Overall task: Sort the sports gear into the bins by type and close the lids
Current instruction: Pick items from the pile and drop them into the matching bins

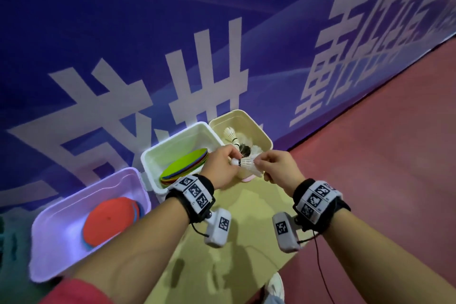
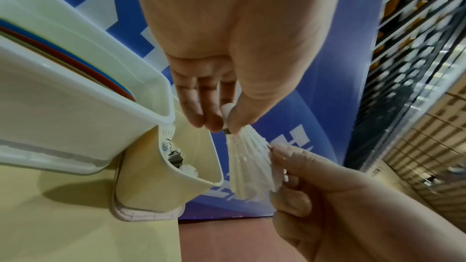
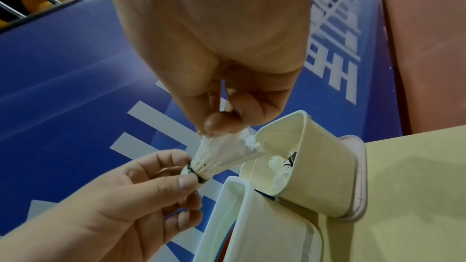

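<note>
While three open bins stand in a row along a blue banner with large white characters, a person holds a white shuttlecock between both hands just over the near rim of the beige bin. The left hand pinches the cork end between thumb and fingertips; the right hand pinches the feather skirt at its rim, the other fingers curled. The shuttlecock lies roughly level, cork toward 9 o'clock and feathers toward 3 o'clock in the head view.

The beige bin, at about 1 o'clock from the hands, holds more white shuttlecocks. It stands on a pale pink lid. Touching it at 9 o'clock is the white bin, with a stack of flat coloured discs, a green one on top. Further toward 8 o'clock stands the lilac bin, holding round flat pads, the top one red.

All three rest on a pale yellow table, beside a red floor. Both wrists carry black bands with printed square markers.
</note>
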`<state>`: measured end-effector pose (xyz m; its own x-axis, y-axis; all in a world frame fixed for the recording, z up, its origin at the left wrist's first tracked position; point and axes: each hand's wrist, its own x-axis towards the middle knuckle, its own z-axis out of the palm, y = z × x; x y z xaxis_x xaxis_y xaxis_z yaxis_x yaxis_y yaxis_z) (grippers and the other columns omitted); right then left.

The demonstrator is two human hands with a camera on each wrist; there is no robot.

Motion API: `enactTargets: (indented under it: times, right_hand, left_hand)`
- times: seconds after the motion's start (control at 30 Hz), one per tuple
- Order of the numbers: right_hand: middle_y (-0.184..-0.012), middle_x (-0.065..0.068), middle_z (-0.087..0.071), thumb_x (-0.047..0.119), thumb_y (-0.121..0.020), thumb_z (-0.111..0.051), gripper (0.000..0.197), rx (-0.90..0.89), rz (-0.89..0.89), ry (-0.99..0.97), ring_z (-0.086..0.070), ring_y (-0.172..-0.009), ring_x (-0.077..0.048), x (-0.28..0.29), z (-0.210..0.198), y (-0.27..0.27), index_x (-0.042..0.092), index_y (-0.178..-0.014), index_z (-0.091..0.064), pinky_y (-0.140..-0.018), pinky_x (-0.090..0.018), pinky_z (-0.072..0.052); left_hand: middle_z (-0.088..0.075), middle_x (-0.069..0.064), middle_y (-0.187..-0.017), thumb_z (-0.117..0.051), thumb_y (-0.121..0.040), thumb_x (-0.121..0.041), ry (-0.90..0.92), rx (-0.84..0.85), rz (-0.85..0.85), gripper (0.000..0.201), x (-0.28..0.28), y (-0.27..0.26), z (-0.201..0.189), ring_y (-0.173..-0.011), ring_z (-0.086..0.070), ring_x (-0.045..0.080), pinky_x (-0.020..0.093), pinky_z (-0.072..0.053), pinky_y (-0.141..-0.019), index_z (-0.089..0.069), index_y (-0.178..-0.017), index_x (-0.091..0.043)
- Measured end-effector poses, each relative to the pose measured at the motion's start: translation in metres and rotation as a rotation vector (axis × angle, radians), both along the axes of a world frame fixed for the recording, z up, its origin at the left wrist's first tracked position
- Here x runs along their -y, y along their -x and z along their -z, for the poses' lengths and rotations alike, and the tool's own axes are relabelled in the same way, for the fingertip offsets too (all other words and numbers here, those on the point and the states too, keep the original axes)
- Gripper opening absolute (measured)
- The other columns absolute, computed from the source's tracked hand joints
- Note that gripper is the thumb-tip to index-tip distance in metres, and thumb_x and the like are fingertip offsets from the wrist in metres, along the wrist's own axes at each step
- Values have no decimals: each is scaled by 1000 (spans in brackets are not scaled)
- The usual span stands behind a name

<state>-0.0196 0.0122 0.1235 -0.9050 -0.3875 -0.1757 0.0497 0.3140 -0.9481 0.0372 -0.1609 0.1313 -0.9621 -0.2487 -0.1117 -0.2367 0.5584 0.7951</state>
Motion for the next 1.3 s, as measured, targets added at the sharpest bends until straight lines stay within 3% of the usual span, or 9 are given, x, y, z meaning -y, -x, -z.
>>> enactTargets:
  times: [0.27, 0.37, 0.47, 0.67, 0.83, 0.93, 1.03, 1.2, 1.3]
  right_hand:
    - [-59, -5, -60, -6, -81, -62, 18, 64, -259, -64, -56, -43, -16, 24, 29, 106, 8, -92, -62, -40, -25, -41]
    - [-52, -2, -58, -6, -80, -59, 17, 82, -235, -69, -56, -40, -15, 28, 47, 127, 9, -87, -63, -40, -25, -40]
    - [-49, -1, -60, -4, -83, -54, 21, 134, -165, -73, -59, -42, -17, 36, 61, 153, 11, -78, -67, -43, -28, -44]
    - [-84, -10, -65, -2, -89, -44, 25, 313, -148, -58, -69, -59, -25, 71, 81, 187, 7, -101, -64, -40, -24, -45]
    - [-88, -7, -62, 1, -89, -51, 38, 352, -171, -113, -65, -71, -22, 87, 89, 200, 8, -126, -57, -52, -30, -50]
    - [-109, -9, -60, 4, -87, -55, 47, 337, -210, -148, -62, -72, -21, 90, 91, 206, 13, -134, -53, -57, -32, -52]
    - [-104, -4, -60, 9, -86, -58, 46, 296, -228, -208, -62, -72, -20, 90, 89, 203, 18, -131, -55, -61, -32, -54]
    - [-120, -7, -56, 6, -85, -56, 39, 217, -222, -173, -61, -73, -21, 98, 80, 170, 18, -122, -58, -61, -33, -53]
    - [-116, -5, -57, 7, -86, -56, 35, 145, -272, -143, -65, -89, -25, 111, 65, 134, 20, -119, -58, -67, -35, -55]
  left_hand:
    - [-56, -14, -74, -62, -86, -8, -21, 65, -279, 16, 7, 74, 24, -66, -50, 6, 22, -39, -67, -63, -91, -24]
    - [-62, -9, -98, -62, -85, -7, -95, 97, -368, 25, 8, 87, 35, -81, -57, 11, 23, -43, -76, -62, -101, -26]
    - [-58, -11, -90, -63, -83, -8, -149, 126, -450, 25, 15, 96, 44, -81, -55, 13, 25, -45, -77, -64, -100, -26]
    - [-62, -3, -80, -58, -85, -7, -169, 155, -536, 25, 32, 99, 56, -74, -60, 19, 27, -47, -72, -64, -84, -31]
    - [-63, -7, -83, -59, -83, -6, -203, 164, -589, 25, 38, 97, 61, -78, -63, 19, 33, -52, -81, -65, -81, -31]
    - [-67, -4, -85, -60, -81, -7, -226, 141, -599, 19, 41, 91, 64, -73, -61, 16, 35, -53, -79, -67, -84, -25]
    - [-69, 4, -90, -62, -82, -8, -257, 124, -618, 13, 42, 83, 61, -72, -60, 17, 34, -52, -75, -68, -91, -16]
    - [-64, -6, -80, -60, -83, -5, -291, 109, -648, 24, 51, 59, 59, -75, -56, 15, 32, -50, -80, -65, -82, -28]
    - [-65, -7, -82, -59, -81, -3, -306, 81, -679, 27, 59, 20, 55, -77, -55, 15, 33, -50, -81, -65, -81, -29]
